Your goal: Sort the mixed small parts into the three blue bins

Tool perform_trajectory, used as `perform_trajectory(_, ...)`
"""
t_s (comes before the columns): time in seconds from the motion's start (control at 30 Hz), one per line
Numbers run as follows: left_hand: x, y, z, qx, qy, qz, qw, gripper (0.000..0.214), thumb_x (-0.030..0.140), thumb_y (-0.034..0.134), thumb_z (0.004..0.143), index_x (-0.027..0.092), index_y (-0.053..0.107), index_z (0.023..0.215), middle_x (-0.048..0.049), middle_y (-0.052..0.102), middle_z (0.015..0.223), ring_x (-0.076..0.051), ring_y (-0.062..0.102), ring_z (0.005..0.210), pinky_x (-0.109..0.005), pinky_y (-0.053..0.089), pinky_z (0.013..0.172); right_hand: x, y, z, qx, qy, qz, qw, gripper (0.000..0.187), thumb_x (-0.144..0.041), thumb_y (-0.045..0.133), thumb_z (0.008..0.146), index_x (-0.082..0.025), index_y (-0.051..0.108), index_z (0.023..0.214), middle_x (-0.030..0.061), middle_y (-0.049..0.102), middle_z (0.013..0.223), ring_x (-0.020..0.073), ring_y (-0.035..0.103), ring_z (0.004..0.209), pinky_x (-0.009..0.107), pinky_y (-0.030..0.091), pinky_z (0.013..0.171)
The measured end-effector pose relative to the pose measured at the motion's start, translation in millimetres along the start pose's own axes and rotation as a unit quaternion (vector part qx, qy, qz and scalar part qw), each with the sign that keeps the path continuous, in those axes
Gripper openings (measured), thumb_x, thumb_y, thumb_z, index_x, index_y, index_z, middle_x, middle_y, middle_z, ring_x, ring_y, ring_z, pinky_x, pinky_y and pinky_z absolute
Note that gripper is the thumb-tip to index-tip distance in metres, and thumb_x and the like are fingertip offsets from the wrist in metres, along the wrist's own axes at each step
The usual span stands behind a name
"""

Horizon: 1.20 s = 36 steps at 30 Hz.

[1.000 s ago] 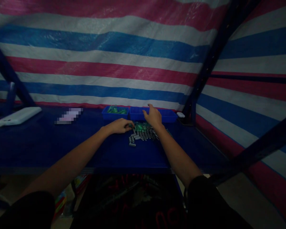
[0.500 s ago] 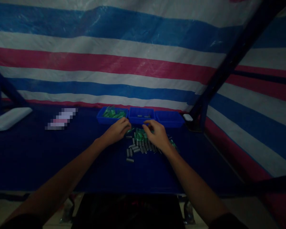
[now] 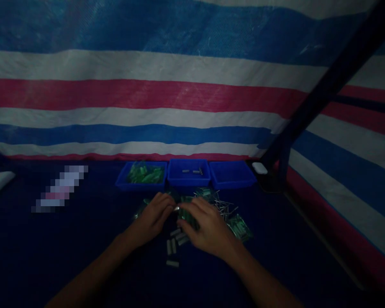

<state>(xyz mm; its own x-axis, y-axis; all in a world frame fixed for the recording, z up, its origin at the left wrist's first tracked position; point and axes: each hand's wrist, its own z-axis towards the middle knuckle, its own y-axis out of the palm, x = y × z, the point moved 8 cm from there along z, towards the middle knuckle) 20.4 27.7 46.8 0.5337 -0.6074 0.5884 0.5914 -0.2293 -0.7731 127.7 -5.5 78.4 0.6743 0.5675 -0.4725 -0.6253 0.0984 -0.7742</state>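
My left hand (image 3: 156,214) is closed in a pinch over the dark blue table, with a small silver cylinder (image 3: 176,208) at its fingertips. My right hand (image 3: 207,222) faces it from the right. Its fingers arch over green plastic packets (image 3: 188,217), thumb apart from the other fingers, and the forefinger tip comes close to the silver cylinder; whether it touches cannot be made out. Below the hands lie several loose grey cylinders (image 3: 172,246). Another green packet (image 3: 240,226) and a heap of thin metal rods (image 3: 225,208) lie right of my right hand.
Three blue trays stand in a row behind: the left tray (image 3: 123,185) holds green packets, the middle tray (image 3: 188,182) a few small metal cylinders, the right tray (image 3: 232,175) shows nothing inside. A white case (image 3: 259,168) sits far right. A blurred-out item (image 3: 60,188) lies left.
The view has shifted closer to the table. My hands have come nearer each other, and a silver cylinder now shows between their fingertips. My right hand has moved over the packets.
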Motion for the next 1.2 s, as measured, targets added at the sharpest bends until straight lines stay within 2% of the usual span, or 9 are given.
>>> perform_trajectory(0.13, 10, 10.3, -7, -0.002, 0.015, -0.084, 0.996, 0.024, 0.023, 0.027, 0.09, 0.022, 0.049, 0.081, -0.0031, 0.055, 0.077, -0.016, 0.049, 0.075, -0.03, 0.043, 0.074, -9, 7, -5, -0.039, -0.009, 0.053, 0.998, 0.021, -0.021, 0.047, 0.084, -0.025, 0.056, 0.103, 0.0023, 0.062, 0.088, 0.0166, 0.056, 0.084, 0.03, 0.048, 0.076)
perform_trajectory(0.27, -9, 51.9, -30, -0.083, -0.021, -0.103, 0.991, 0.034, 0.03, 0.025, 0.087, 0.032, 0.058, 0.096, -0.0058, 0.061, 0.082, -0.021, 0.054, 0.075, -0.035, 0.048, 0.071, -1, 20, -20, 0.025, -0.008, 0.078, 0.997, 0.026, -0.016, 0.049, 0.079, -0.03, 0.058, 0.098, 0.001, 0.065, 0.076, 0.0172, 0.06, 0.069, 0.028, 0.051, 0.06)
perform_trajectory(0.37, -37, 53.5, -42, -0.016, -0.082, -0.087, 0.993, 0.036, 0.043, 0.037, 0.078, 0.052, 0.045, 0.112, -0.0011, 0.06, 0.103, -0.028, 0.055, 0.093, -0.044, 0.049, 0.071, 13, 18, -26, 0.117, 0.019, 0.085, 0.989, 0.021, -0.031, 0.054, 0.073, -0.038, 0.056, 0.092, -0.0003, 0.062, 0.063, 0.0214, 0.059, 0.053, 0.032, 0.048, 0.042)
perform_trajectory(0.43, -43, 40.2, -41, 0.032, -0.101, -0.107, 0.989, 0.05, 0.046, 0.05, 0.07, 0.057, 0.037, 0.117, 0.0, 0.061, 0.1, -0.029, 0.057, 0.089, -0.045, 0.05, 0.069, 19, 12, -20, 0.137, 0.055, 0.063, 0.987, 0.01, -0.036, 0.053, 0.073, -0.037, 0.056, 0.082, 0.0004, 0.061, 0.06, 0.0237, 0.059, 0.054, 0.035, 0.045, 0.042)
perform_trajectory(0.57, -12, 11.1, -21, 0.057, -0.041, -0.086, 0.994, 0.025, 0.036, 0.055, 0.074, 0.029, 0.056, 0.098, -0.0049, 0.061, 0.085, -0.022, 0.057, 0.08, -0.038, 0.048, 0.073, 16, 4, 2, 0.089, 0.095, 0.034, 0.991, 0.024, -0.025, 0.043, 0.084, -0.023, 0.055, 0.064, 0.002, 0.057, 0.061, 0.0164, 0.057, 0.062, 0.029, 0.042, 0.059)
perform_trajectory(0.73, 11, -16.0, -10, 0.163, -0.031, -0.036, 0.986, 0.015, 0.031, 0.051, 0.08, 0.021, 0.055, 0.09, -0.0019, 0.057, 0.073, -0.016, 0.054, 0.07, -0.031, 0.045, 0.069, 21, 11, 8, 0.115, 0.135, 0.096, 0.979, 0.034, -0.029, 0.038, 0.088, -0.019, 0.047, 0.056, -0.0027, 0.048, 0.053, 0.0096, 0.048, 0.053, 0.022, 0.034, 0.053)
perform_trajectory(0.83, 10, -16.8, -9, 0.156, -0.032, -0.027, 0.987, 0.014, 0.031, 0.049, 0.082, 0.02, 0.056, 0.088, -0.0019, 0.058, 0.074, -0.016, 0.054, 0.072, -0.029, 0.044, 0.068, 24, 18, 7, 0.117, 0.15, 0.131, 0.973, 0.034, -0.031, 0.04, 0.087, -0.018, 0.049, 0.057, -0.0042, 0.046, 0.05, 0.0087, 0.045, 0.049, 0.021, 0.033, 0.05)
perform_trajectory(1.0, -6, -11.3, -7, 0.149, -0.098, -0.095, 0.979, 0.022, 0.034, 0.041, 0.086, 0.02, 0.055, 0.078, -0.0009, 0.059, 0.072, -0.015, 0.055, 0.068, -0.027, 0.044, 0.064, 14, 16, 3, 0.106, 0.109, 0.154, 0.976, 0.02, -0.032, 0.051, 0.08, -0.022, 0.056, 0.096, -0.0005, 0.059, 0.072, 0.0138, 0.056, 0.065, 0.025, 0.044, 0.061)
perform_trajectory(1.2, -6, 1.8, -3, 0.065, -0.109, -0.116, 0.985, 0.037, 0.034, 0.027, 0.09, 0.018, 0.052, 0.069, 0.0, 0.055, 0.064, -0.013, 0.052, 0.061, -0.026, 0.042, 0.06, 7, -14, 16, 0.145, 0.032, 0.095, 0.984, 0.017, -0.028, 0.041, 0.084, -0.028, 0.058, 0.087, 0.0015, 0.061, 0.075, 0.0188, 0.06, 0.07, 0.032, 0.048, 0.067)
